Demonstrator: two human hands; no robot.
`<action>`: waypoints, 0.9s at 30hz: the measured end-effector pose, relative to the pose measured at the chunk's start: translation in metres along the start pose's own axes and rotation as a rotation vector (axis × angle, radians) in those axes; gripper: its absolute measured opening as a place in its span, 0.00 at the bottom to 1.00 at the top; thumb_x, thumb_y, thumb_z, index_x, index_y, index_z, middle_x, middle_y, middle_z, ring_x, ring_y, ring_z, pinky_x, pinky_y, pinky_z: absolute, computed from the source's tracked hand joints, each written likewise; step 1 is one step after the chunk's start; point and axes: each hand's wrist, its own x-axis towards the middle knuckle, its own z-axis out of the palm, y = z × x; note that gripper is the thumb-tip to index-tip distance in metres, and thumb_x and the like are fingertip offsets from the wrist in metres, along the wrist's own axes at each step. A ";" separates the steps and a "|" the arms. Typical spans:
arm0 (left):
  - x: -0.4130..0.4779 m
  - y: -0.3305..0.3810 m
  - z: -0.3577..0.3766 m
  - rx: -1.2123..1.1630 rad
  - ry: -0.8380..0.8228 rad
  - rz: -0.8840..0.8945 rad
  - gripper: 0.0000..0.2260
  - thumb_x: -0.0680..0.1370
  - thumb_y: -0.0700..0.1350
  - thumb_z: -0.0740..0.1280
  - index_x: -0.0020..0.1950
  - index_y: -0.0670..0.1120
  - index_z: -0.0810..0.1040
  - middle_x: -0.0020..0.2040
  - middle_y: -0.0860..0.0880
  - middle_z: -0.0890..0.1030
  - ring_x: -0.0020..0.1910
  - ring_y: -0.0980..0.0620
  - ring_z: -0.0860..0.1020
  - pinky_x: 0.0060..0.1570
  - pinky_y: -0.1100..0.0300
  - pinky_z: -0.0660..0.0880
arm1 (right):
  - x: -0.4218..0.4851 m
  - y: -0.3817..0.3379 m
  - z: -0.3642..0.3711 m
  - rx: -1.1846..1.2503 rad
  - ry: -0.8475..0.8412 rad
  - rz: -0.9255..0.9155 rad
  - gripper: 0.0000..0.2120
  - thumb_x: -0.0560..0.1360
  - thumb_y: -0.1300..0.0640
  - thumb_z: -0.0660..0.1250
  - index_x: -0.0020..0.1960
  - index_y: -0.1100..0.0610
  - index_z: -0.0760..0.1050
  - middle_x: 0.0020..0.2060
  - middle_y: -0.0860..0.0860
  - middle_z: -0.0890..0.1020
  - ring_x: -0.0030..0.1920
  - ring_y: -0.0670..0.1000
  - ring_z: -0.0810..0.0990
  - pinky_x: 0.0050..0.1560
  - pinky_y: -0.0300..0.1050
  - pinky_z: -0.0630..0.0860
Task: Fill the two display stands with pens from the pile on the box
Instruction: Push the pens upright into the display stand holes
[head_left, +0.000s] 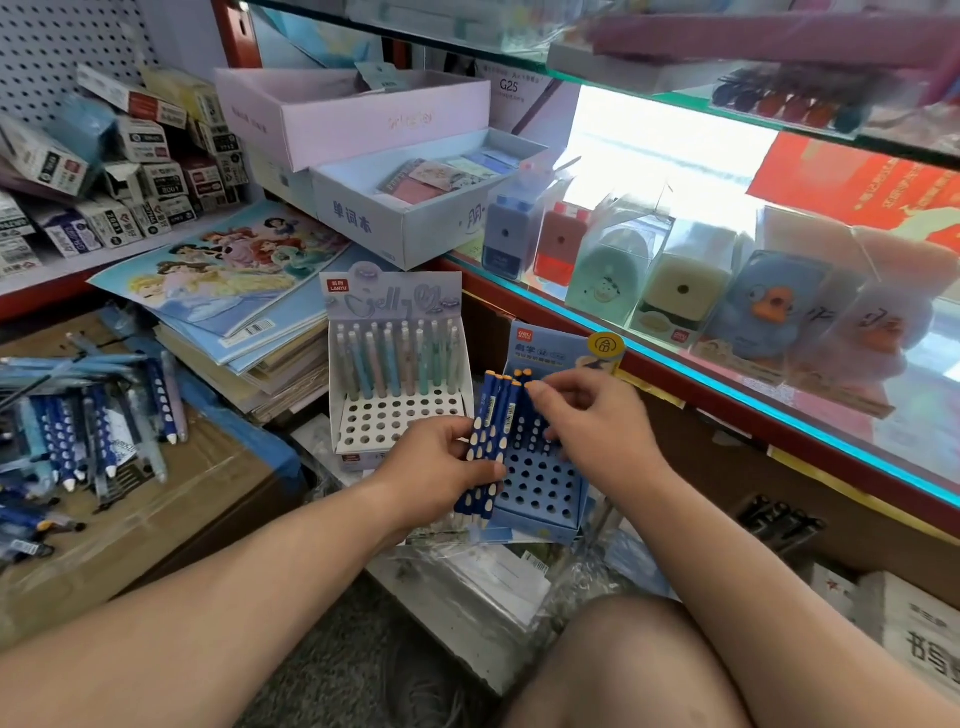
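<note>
Blue pens sit bunched in your left hand; right hand fingers pinch one top at 12 o'clock. Lower it plumb into the blue stand.

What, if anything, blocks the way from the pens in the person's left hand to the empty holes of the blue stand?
Nothing visible does. The left hand holds the blue pens beside the blue stand, whose front holes lie open; the right hand works only at its back rows.
</note>
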 end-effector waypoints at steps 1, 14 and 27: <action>0.000 0.001 0.001 0.000 -0.023 0.009 0.11 0.77 0.34 0.73 0.58 0.43 0.82 0.48 0.44 0.88 0.49 0.44 0.87 0.53 0.43 0.83 | -0.002 -0.001 0.002 0.059 -0.080 0.020 0.07 0.79 0.49 0.71 0.52 0.51 0.81 0.41 0.48 0.86 0.38 0.45 0.84 0.36 0.41 0.80; 0.005 -0.005 -0.009 0.093 0.076 0.011 0.06 0.76 0.36 0.74 0.51 0.45 0.83 0.44 0.44 0.87 0.48 0.42 0.86 0.49 0.46 0.84 | 0.010 0.022 -0.028 -0.131 0.291 -0.017 0.04 0.79 0.48 0.70 0.48 0.48 0.80 0.40 0.44 0.83 0.43 0.47 0.83 0.48 0.53 0.82; 0.003 -0.005 -0.003 0.103 0.034 0.010 0.07 0.77 0.36 0.74 0.53 0.44 0.83 0.45 0.42 0.87 0.49 0.41 0.86 0.50 0.46 0.84 | 0.017 0.032 -0.024 -0.316 0.155 0.036 0.06 0.78 0.51 0.72 0.45 0.52 0.84 0.37 0.48 0.84 0.41 0.51 0.84 0.48 0.53 0.82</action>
